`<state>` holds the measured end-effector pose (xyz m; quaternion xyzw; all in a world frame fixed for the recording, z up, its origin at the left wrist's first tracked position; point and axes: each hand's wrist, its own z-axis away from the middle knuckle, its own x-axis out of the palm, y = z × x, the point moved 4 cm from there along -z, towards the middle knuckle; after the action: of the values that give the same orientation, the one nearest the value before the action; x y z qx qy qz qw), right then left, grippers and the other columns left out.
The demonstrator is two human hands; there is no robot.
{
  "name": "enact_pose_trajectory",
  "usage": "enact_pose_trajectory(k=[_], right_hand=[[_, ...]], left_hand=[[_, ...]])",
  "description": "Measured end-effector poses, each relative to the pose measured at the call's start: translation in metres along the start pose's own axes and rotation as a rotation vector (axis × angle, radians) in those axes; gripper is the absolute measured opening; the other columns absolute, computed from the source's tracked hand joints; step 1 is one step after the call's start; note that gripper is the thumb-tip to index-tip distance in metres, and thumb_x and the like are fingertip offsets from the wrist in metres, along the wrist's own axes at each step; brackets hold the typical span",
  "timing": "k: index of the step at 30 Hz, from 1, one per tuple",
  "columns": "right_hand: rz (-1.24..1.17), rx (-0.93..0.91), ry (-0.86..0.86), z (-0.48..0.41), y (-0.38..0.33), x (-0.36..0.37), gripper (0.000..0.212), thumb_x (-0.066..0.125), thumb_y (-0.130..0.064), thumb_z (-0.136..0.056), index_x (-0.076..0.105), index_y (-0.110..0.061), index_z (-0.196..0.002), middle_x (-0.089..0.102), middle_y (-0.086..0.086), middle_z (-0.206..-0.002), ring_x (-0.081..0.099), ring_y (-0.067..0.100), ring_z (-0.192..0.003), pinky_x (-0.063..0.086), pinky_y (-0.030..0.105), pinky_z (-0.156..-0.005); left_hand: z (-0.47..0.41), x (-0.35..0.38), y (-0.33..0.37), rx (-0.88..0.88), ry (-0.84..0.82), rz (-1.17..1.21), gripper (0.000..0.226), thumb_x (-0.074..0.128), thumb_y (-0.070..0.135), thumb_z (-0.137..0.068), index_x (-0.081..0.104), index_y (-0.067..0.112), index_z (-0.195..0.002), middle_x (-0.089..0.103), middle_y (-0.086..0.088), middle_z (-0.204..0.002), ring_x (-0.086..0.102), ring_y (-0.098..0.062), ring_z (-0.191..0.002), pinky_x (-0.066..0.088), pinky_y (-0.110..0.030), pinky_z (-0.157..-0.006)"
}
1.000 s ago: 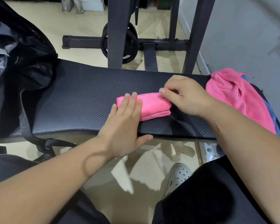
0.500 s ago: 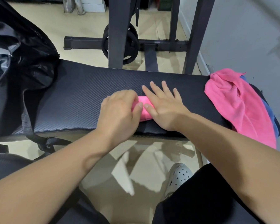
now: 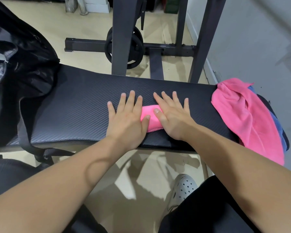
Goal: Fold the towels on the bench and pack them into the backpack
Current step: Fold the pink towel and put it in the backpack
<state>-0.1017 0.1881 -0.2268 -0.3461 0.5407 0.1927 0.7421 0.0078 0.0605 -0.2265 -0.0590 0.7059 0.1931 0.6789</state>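
A small folded pink towel point(image 3: 151, 118) lies near the front edge of the black padded bench point(image 3: 81, 105). My left hand point(image 3: 127, 117) rests flat on its left part, fingers spread. My right hand point(image 3: 172, 117) lies flat on its right part, fingers spread too. Only a strip of the towel shows between the two thumbs. At the bench's right end an unfolded pink towel point(image 3: 245, 116) is heaped over a blue towel point(image 3: 275, 121), which peeks out behind it. The black backpack point(image 3: 15, 69) stands on the left end of the bench.
Behind the bench a dark metal rack point(image 3: 120, 36) stands with a weight plate point(image 3: 136, 47) on the beige floor. A grey wall point(image 3: 259, 39) is on the right. The backpack's straps point(image 3: 40, 152) hang below the bench's front edge. My grey clog point(image 3: 183, 187) is underneath.
The towel has gone from a long fold to a shorter, more compact one. Both hands came together over it and now press it flat with open palms.
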Motion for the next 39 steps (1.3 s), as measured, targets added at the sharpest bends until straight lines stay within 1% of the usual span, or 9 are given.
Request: enact_pose_trajectory(k=[8,13,16,18,21,24,30,33,39], right_hand=[[0.107,-0.056,0.052,-0.003,-0.004,-0.004,0.058,0.015,-0.052,-0.105,0.009,-0.036,-0.161,0.007,-0.003,-0.170,-0.016,0.022,-0.155,-0.013,0.059,-0.121],[0.149,-0.132,0.152,0.007,-0.016,-0.010,0.049,0.032,-0.047,-0.105,0.049,-0.020,-0.142,0.044,-0.001,-0.150,0.008,0.027,-0.155,0.003,0.055,-0.124],[0.166,-0.195,0.170,0.016,-0.028,-0.016,0.044,0.041,-0.050,-0.100,0.059,-0.018,-0.124,0.056,0.002,-0.119,0.043,0.031,-0.129,0.029,0.048,-0.112],[0.162,-0.241,0.156,0.020,-0.042,-0.019,0.040,0.046,-0.049,-0.099,0.059,-0.017,-0.118,0.054,0.002,-0.108,0.049,0.026,-0.106,0.040,0.041,-0.091],[0.056,-0.276,0.124,0.023,-0.070,-0.021,0.032,0.055,-0.043,-0.099,0.058,-0.017,-0.118,0.051,0.001,-0.107,0.052,0.023,-0.095,0.042,0.038,-0.078],[-0.052,-0.310,0.162,0.018,-0.100,-0.030,0.031,0.060,-0.041,-0.097,0.059,-0.019,-0.119,0.051,-0.001,-0.107,0.053,0.021,-0.091,0.046,0.040,-0.080],[-0.185,-0.451,0.167,-0.011,-0.165,-0.053,0.030,0.067,-0.043,-0.093,0.062,-0.026,-0.117,0.058,-0.005,-0.108,0.054,0.013,-0.099,0.046,0.035,-0.091],[-0.238,-0.478,0.101,-0.027,-0.202,-0.065,0.044,0.063,-0.044,-0.095,0.054,-0.029,-0.136,0.056,-0.005,-0.129,0.050,0.009,-0.116,0.040,0.027,-0.099],[-0.306,-0.497,0.147,-0.068,-0.279,-0.079,0.047,0.040,-0.044,-0.105,0.039,-0.033,-0.151,0.028,0.004,-0.160,0.024,0.025,-0.149,0.022,0.048,-0.122]], left_hand=[[-0.004,0.000,-0.001,-0.002,-0.047,0.029,0.069,0.016,0.054,-0.101,0.014,0.017,-0.159,0.001,-0.005,-0.169,-0.006,-0.029,-0.154,-0.003,-0.061,-0.121],[-0.002,-0.003,-0.003,0.024,-0.049,0.029,0.066,0.018,0.055,-0.102,0.026,0.015,-0.154,0.015,-0.006,-0.167,0.000,-0.028,-0.155,0.000,-0.060,-0.121],[0.007,-0.010,-0.013,0.051,-0.045,0.033,0.064,0.020,0.059,-0.102,0.041,0.015,-0.144,0.032,-0.005,-0.160,0.008,-0.028,-0.154,0.005,-0.062,-0.120],[0.016,-0.020,-0.022,0.054,-0.037,0.021,0.058,0.029,0.060,-0.100,0.051,0.016,-0.131,0.047,-0.002,-0.146,0.016,-0.028,-0.152,0.010,-0.061,-0.118],[0.025,-0.048,-0.039,-0.018,-0.031,0.081,0.040,0.052,0.061,-0.090,0.058,0.023,-0.100,0.062,0.003,-0.108,0.050,-0.027,-0.123,0.034,-0.048,-0.101],[0.031,-0.076,-0.065,-0.144,-0.053,0.254,0.035,0.067,0.059,-0.077,0.054,0.029,-0.088,0.059,0.012,-0.084,0.056,-0.020,-0.091,0.037,-0.038,-0.083],[0.047,-0.131,-0.114,-0.221,0.019,0.189,0.025,0.067,0.048,-0.074,0.061,0.023,-0.075,0.060,0.006,-0.074,0.057,-0.025,-0.084,0.047,-0.037,-0.075],[0.060,-0.160,-0.143,-0.252,0.197,0.070,0.026,0.064,0.051,-0.076,0.061,0.025,-0.078,0.059,0.004,-0.076,0.054,-0.028,-0.091,0.045,-0.039,-0.077],[0.086,-0.198,-0.199,-0.308,0.483,-0.101,0.030,0.071,0.052,-0.073,0.072,0.026,-0.088,0.062,0.000,-0.109,0.051,-0.033,-0.112,0.042,-0.051,-0.091]])
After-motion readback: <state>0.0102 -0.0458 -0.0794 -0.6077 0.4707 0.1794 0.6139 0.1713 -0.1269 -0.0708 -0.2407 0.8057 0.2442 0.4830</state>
